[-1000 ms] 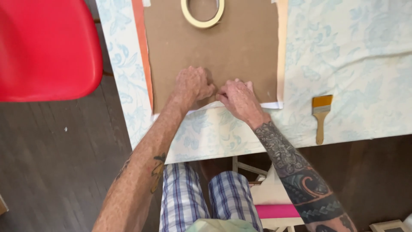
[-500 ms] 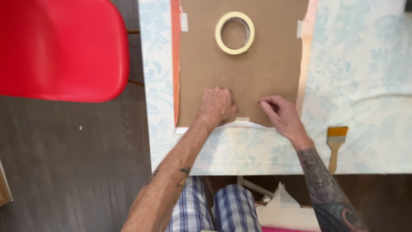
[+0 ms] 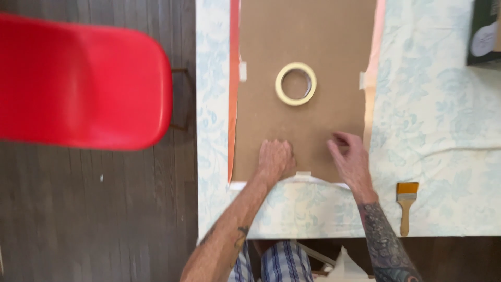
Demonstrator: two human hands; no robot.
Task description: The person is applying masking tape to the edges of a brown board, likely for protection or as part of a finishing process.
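Observation:
A brown cardboard sheet [image 3: 302, 47] lies on a table covered with a pale floral cloth [image 3: 443, 130], fixed by small strips of tape at its edges. A roll of masking tape [image 3: 296, 83] rests on the board's middle. My left hand [image 3: 275, 159] is closed in a loose fist and presses on the board near its front edge, beside a tape strip [image 3: 303, 174]. My right hand [image 3: 349, 156] hovers over the board's front right part with fingers curled and nothing visible in it.
A red plastic chair [image 3: 78, 83] stands to the left over dark wood floor. A small paintbrush [image 3: 405, 201] lies on the cloth near the table's front right edge. A dark box [image 3: 482, 31] sits at the far right corner.
The view has shifted so the board and tape roll sit lower in frame. My right hand has lifted off the front edge and moved right, apart from my left hand.

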